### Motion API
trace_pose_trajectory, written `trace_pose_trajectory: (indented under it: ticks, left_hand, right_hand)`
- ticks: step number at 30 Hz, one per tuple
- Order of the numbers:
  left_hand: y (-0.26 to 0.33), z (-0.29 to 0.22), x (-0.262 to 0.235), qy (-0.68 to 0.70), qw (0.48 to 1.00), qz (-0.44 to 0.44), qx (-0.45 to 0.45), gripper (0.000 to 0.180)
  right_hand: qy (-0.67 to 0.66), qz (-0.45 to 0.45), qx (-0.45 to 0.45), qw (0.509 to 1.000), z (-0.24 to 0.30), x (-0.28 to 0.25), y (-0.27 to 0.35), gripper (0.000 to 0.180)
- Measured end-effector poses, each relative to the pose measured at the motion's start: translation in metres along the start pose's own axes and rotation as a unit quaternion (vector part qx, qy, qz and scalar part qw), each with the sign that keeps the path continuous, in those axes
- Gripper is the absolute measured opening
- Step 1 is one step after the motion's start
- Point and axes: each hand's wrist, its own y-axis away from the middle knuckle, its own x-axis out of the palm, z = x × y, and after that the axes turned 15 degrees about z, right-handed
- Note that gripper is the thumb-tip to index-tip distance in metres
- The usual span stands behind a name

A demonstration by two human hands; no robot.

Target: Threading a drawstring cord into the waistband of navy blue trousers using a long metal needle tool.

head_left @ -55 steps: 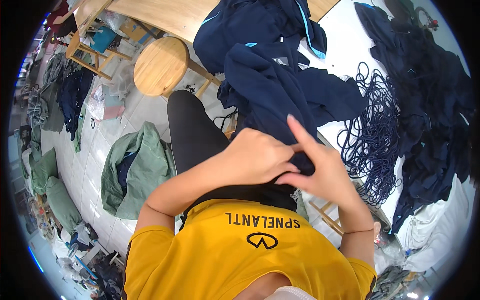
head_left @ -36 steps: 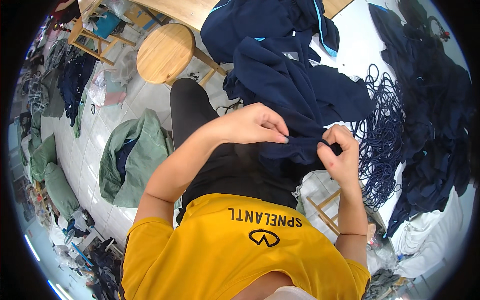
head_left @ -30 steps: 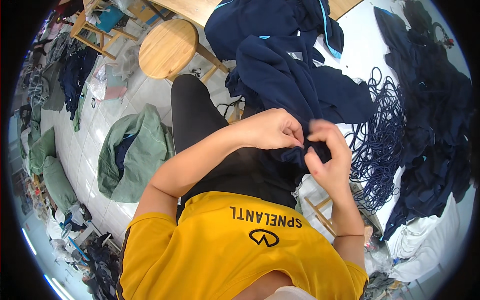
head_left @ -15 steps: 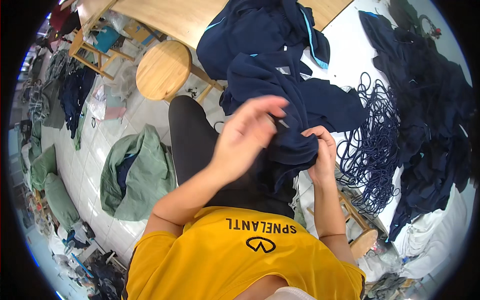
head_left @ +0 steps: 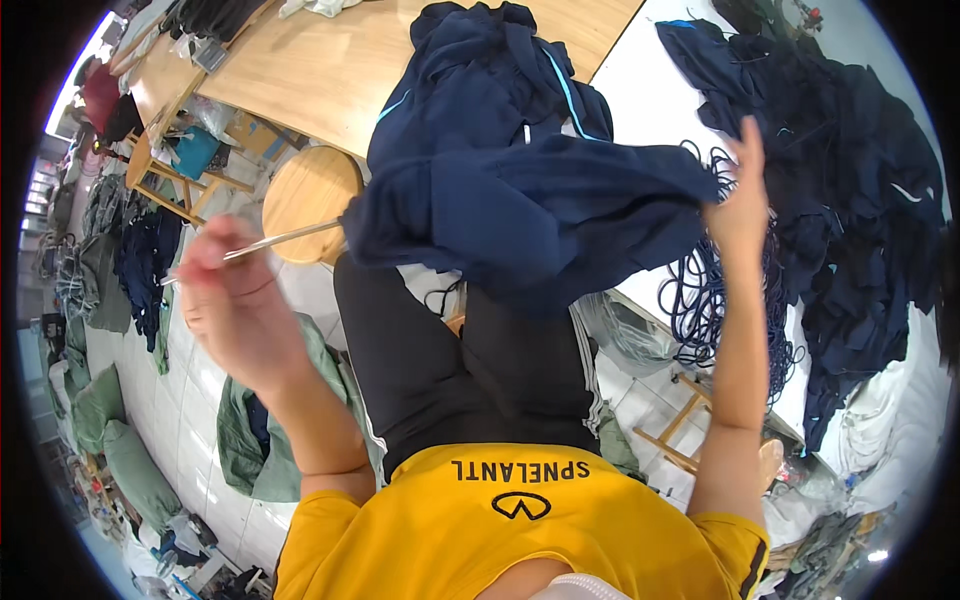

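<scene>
My left hand (head_left: 240,300), blurred and closed, grips a thin metal rod (head_left: 285,238). The rod's far end runs to the left edge of a navy garment (head_left: 500,210), where the cloth hides its tip. Stretched sideways above my knees, the garment reaches to my right hand (head_left: 740,205). That hand is raised with its fingers extended upward, the cloth's right end against its thumb side. Whether any cloth is pinched there is hard to see. Just beyond lies a pile of navy garments (head_left: 475,80) with light blue piping on the wooden table.
A round wooden stool (head_left: 310,200) stands left of my knees, near a green sack (head_left: 250,440) on the floor. Navy cords (head_left: 690,310) hang tangled at the right, beside a heap of navy garments (head_left: 840,190) on a white surface. The wooden table (head_left: 320,60) is ahead.
My left hand has moved far left and now holds the rod. My right hand has swung right and up, its fingers now extended. The garment has been spread sideways between them.
</scene>
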Motion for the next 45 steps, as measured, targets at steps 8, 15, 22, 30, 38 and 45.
trace_pose_trajectory:
  ticks: [8,15,22,30,38,45]
  left_hand:
    - [0.086,-0.090,-0.387,0.065,0.956,-0.283,-0.028,0.014]
    - [0.100,-0.012,-0.313,0.006,0.948,-0.288,-0.135,0.028]
    - [0.003,0.079,0.022,0.166,0.958,-0.160,-0.171,0.018]
    - [0.003,0.075,0.052,0.226,0.958,-0.136,-0.114,0.017]
    - [0.027,0.069,0.076,0.144,0.989,-0.008,-0.027,0.022]
    - [0.036,0.083,0.076,-0.125,0.968,0.155,0.155,0.012]
  right_hand:
    - [0.122,-0.146,0.274,0.943,-0.259,-0.105,-0.008,0.054]
    - [-0.480,-0.033,0.030,0.876,-0.130,-0.046,-0.019,0.035]
    - [-0.491,0.303,-0.161,0.801,0.067,0.033,0.002,0.039]
    - [-0.552,0.446,-0.119,0.695,0.099,0.074,0.030,0.023]
    - [-0.480,0.369,-0.131,0.785,0.104,0.067,0.041,0.012]
    - [-0.494,0.308,-0.132,0.802,0.103,0.058,0.047,0.011]
